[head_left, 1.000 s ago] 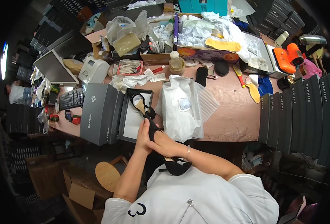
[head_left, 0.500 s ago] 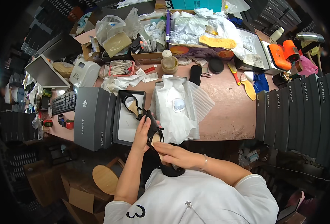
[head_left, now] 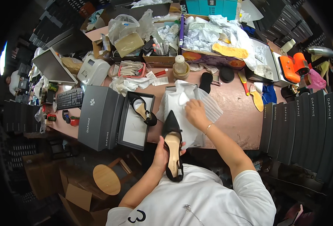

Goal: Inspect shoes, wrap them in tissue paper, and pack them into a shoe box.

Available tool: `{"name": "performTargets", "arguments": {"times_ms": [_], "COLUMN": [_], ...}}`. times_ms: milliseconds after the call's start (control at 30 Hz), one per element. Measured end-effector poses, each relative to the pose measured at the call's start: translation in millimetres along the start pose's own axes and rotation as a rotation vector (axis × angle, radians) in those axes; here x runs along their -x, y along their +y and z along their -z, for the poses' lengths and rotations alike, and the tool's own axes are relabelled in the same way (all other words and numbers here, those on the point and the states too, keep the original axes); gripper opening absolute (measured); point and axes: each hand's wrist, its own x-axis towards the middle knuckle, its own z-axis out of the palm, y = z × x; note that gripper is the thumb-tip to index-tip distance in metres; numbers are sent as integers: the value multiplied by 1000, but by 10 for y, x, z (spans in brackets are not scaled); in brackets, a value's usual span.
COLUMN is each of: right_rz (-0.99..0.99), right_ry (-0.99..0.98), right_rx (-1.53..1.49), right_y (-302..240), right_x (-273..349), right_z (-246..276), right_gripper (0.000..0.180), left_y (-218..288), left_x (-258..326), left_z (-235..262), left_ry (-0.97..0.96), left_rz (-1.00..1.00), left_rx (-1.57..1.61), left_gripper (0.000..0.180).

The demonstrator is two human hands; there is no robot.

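Note:
My left hand [head_left: 160,155] is closed around a black pointed slingback shoe [head_left: 173,147] with a beige insole, its toe pointing away from me. My right hand [head_left: 196,113] is over white tissue paper [head_left: 176,100] in an open box, its fingers curled together. A small white piece [head_left: 183,98] shows at these fingertips; what the fingers grip is partly hidden. To the left, a matching black shoe [head_left: 140,108] lies against the right side of an open dark shoe box [head_left: 131,130] with a pale inside.
Closed grey shoe boxes [head_left: 94,118] stand beside the open one; more boxes [head_left: 300,128] line the right. A bottle [head_left: 180,67], black insole [head_left: 206,82], round black lid [head_left: 226,74] and red-yellow tool [head_left: 243,82] lie beyond. Behind stands a carton of crumpled paper [head_left: 211,32].
My right hand has left the shoe and reached forward to the tissue paper. My left hand has turned the shoe, so its insole now faces up.

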Motion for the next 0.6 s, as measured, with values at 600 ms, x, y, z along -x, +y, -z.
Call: {"name": "performTargets", "arguments": {"times_ms": [600], "right_rz": [-35], "right_ry": [64], "right_rx": [-346], "right_y": [-940], "right_x": [491], "right_z": [1020], "right_gripper": [27], "left_y": [46], "left_x": [-220], "left_z": [-61], "left_ry": [110], "left_rz": [-38], "left_rx": [-75], "left_gripper": [33]}}
